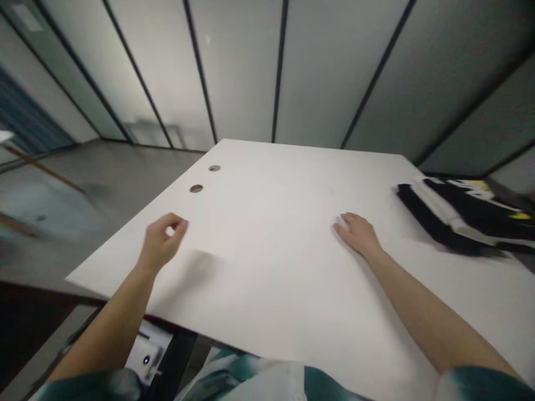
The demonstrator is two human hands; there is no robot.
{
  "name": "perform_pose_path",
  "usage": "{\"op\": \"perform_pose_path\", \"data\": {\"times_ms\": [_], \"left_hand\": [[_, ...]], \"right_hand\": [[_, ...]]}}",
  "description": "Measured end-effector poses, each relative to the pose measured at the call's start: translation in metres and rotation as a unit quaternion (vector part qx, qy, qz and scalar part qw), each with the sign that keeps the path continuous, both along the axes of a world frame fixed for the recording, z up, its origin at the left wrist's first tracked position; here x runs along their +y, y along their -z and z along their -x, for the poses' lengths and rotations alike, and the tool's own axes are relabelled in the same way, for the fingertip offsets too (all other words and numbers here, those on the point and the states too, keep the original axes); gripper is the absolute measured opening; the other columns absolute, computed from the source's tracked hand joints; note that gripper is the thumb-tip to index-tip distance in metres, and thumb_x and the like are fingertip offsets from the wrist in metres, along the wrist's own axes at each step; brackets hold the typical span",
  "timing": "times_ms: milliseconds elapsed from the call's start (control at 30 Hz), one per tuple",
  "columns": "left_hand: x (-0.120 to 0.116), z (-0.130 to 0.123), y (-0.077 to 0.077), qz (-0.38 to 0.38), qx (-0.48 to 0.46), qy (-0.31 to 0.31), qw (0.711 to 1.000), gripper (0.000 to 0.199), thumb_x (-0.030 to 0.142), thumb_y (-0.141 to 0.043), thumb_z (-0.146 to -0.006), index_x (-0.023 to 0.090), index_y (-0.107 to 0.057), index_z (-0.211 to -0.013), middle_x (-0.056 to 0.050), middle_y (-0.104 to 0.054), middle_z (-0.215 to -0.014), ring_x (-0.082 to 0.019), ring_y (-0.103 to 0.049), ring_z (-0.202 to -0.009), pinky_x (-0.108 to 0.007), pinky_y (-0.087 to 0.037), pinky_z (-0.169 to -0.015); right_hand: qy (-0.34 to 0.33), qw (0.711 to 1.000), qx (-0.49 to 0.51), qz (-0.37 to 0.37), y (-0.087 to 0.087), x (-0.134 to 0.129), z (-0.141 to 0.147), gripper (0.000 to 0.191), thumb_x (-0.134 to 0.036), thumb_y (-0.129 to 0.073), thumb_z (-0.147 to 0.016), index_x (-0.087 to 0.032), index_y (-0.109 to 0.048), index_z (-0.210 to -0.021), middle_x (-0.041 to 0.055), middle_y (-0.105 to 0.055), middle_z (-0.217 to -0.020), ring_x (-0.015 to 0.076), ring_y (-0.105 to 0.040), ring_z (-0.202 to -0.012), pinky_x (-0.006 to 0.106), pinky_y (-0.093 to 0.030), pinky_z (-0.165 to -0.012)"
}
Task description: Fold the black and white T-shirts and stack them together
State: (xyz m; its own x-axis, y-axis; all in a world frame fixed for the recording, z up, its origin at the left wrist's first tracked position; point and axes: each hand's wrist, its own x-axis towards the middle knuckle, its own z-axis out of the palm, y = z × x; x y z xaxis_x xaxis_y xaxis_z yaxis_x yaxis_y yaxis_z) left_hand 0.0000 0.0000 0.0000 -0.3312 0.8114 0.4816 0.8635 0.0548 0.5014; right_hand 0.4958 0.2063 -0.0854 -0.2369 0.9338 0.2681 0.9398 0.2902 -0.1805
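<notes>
Left hand (161, 242): thumb and index fingertip closed together, forming a small ring through which white shows. The hand is raised above the tabletop, its soft shadow falling to the right. Right hand (360, 234): thumb and fingers moderately spread, a narrow gap between them, palm turned down. It is low over the tabletop; whether it makes contact cannot be told.

The surface beneath both hands is a white table (267, 234) — flat, smooth and matte, with straight edges. Beyond the left hand, near the table's left edge, are two round holes: a nearer hole (196, 189) with a brownish inner wall and a farther hole (214, 168), greyish inside.

A bundle (453, 195) lies on the right part of the table, beyond the right hand and well apart from it. It is layered and soft-looking, black with a white band and yellow patches; motion blur hides its details.

The left forearm (125, 303) crosses the near table edge and partly covers a white object (144, 353) below. The right forearm (422, 309) spans the near right area. Behind the table stands a wall of pale, cloudy panels (238, 67) — dark strips divide them. Grey, smooth floor (112, 172) extends to the left.
</notes>
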Motion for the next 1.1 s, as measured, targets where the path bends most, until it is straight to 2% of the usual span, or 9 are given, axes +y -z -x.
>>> {"op": "perform_pose_path", "data": {"times_ms": [100,200,333,467,567,700,867,1000,1100], "left_hand": [[0.072,-0.064,0.008,0.176,0.076,0.301,0.934,0.03,0.049,-0.054,-0.084,0.025,-0.066,-0.096,-0.005,-0.068,-0.098,-0.021,-0.064,-0.088,-0.031,-0.051,-0.079],[0.133,-0.116,0.029,0.219,0.148,0.405,0.875,0.036,0.043,-0.055,-0.085,0.023,-0.064,-0.114,-0.009,-0.065,-0.119,-0.024,-0.062,-0.109,-0.036,-0.048,-0.097],[0.182,-0.16,0.058,0.169,0.184,0.372,0.894,0.033,0.035,-0.051,-0.087,0.019,-0.065,-0.112,-0.013,-0.064,-0.12,-0.027,-0.058,-0.112,-0.041,-0.045,-0.101],[0.192,-0.175,0.07,0.132,0.173,0.327,0.92,0.032,0.034,-0.048,-0.088,0.018,-0.067,-0.108,-0.014,-0.064,-0.113,-0.028,-0.059,-0.106,-0.043,-0.047,-0.096],[0.19,-0.173,0.071,0.123,0.159,0.335,0.92,0.03,0.034,-0.049,-0.087,0.02,-0.068,-0.106,-0.012,-0.065,-0.112,-0.029,-0.059,-0.105,-0.044,-0.047,-0.095],[0.189,-0.171,0.072,0.12,0.148,0.338,0.922,0.029,0.034,-0.05,-0.086,0.021,-0.068,-0.104,-0.012,-0.065,-0.111,-0.028,-0.059,-0.104,-0.044,-0.047,-0.095],[0.191,-0.172,0.073,0.127,0.152,0.34,0.919,0.03,0.034,-0.049,-0.087,0.019,-0.067,-0.105,-0.012,-0.065,-0.112,-0.028,-0.059,-0.105,-0.044,-0.047,-0.095],[0.189,-0.172,0.071,0.128,0.132,0.346,0.92,0.032,0.035,-0.051,-0.088,0.019,-0.065,-0.112,-0.012,-0.064,-0.115,-0.028,-0.058,-0.108,-0.045,-0.047,-0.098],[0.184,-0.172,0.067,0.083,0.105,0.343,0.93,0.049,0.043,-0.057,-0.086,0.02,-0.055,-0.13,-0.013,-0.056,-0.132,-0.029,-0.052,-0.123,-0.045,-0.042,-0.106]], "right_hand": [[0.023,0.993,0.072,-0.093,-0.022,0.0,-0.011,0.041,-0.037,-0.047,-0.088,-0.014,-0.066,-0.116,0.0181,-0.067,-0.119,0.0316,-0.059,-0.112,0.047,-0.043,-0.1],[0.082,0.975,0.095,-0.185,-0.05,0.004,-0.046,0.037,-0.033,-0.047,-0.087,-0.015,-0.067,-0.113,0.0179,-0.067,-0.115,0.0325,-0.058,-0.11,0.049,-0.041,-0.099],[0.227,0.942,0.067,-0.238,-0.081,0.002,-0.116,0.041,-0.029,-0.051,-0.083,-0.012,-0.064,-0.118,0.0213,-0.063,-0.12,0.0386,-0.051,-0.117,0.055,-0.036,-0.099],[0.302,0.943,0.027,-0.139,-0.092,-0.003,-0.171,0.054,-0.038,-0.057,-0.082,-0.009,-0.061,-0.127,0.0257,-0.055,-0.133,0.0418,-0.043,-0.126,0.057,-0.033,-0.099],[0.331,0.942,0.038,-0.03,-0.1,0.001,-0.19,0.047,-0.036,-0.051,-0.088,-0.005,-0.066,-0.12,0.0296,-0.059,-0.125,0.039,-0.053,-0.117,0.05,-0.039,-0.093],[0.374,0.924,0.066,-0.041,-0.12,0.017,-0.18,0.045,-0.026,-0.036,-0.095,0.001,-0.067,-0.114,0.032,-0.065,-0.111,0.0329,-0.063,-0.104,0.042,-0.042,-0.086],[0.249,0.954,0.128,-0.11,-0.117,0.026,-0.099,0.038,-0.026,-0.039,-0.095,-0.007,-0.067,-0.112,0.0253,-0.069,-0.111,0.0328,-0.063,-0.107,0.042,-0.044,-0.093],[-0.093,0.978,0.18,0.045,-0.087,0.005,-0.016,0.03,-0.036,-0.054,-0.09,-0.022,-0.072,-0.11,0.0095,-0.074,-0.105,0.0276,-0.066,-0.102,0.039,-0.051,-0.09],[-0.174,0.955,0.226,0.081,-0.069,-0.01,0.02,0.032,-0.04,-0.057,-0.088,-0.025,-0.072,-0.112,0.0073,-0.074,-0.106,0.0253,-0.067,-0.098,0.035,-0.053,-0.08]]}}
